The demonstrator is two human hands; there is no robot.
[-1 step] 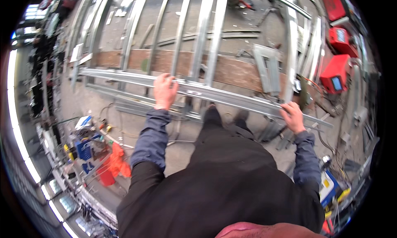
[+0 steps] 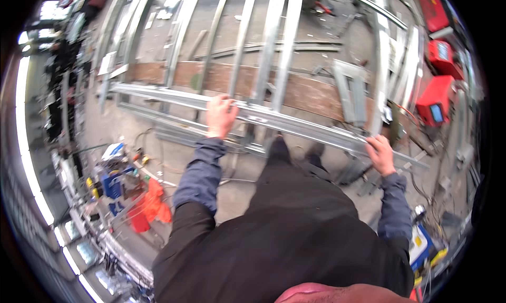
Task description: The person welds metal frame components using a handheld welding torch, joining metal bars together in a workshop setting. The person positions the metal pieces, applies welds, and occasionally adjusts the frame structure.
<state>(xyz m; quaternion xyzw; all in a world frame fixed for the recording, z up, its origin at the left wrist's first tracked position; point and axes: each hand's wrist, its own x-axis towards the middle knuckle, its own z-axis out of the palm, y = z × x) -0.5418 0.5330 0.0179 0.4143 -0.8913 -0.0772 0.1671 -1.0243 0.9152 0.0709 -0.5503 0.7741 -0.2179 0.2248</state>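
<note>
A long silvery metal channel [image 2: 295, 123] runs crosswise in front of me, sloping down toward the right. My left hand [image 2: 221, 116] is closed over it near its middle, fingers curled across the top edge. Near its right end my right hand [image 2: 380, 154] grips it, the thumb side hidden from sight. Beyond the channel, several metal studs [image 2: 243, 37] of a frame extend away from me, their near ends meeting it. Below it, closer to my legs, lies another metal rail [image 2: 174, 121].
A brown board [image 2: 311, 92] lies under the studs. Red machines with small screens [image 2: 435, 100] stand at the right, cables nearby. At the left are a red bucket [image 2: 138, 218] and an orange cloth [image 2: 156, 202]. Short metal offcuts [image 2: 358, 97] rest on the board's right part.
The whole scene has shifted slightly to the right in the view. Both hands stay on the metal channel, at nearly the same places along it.
</note>
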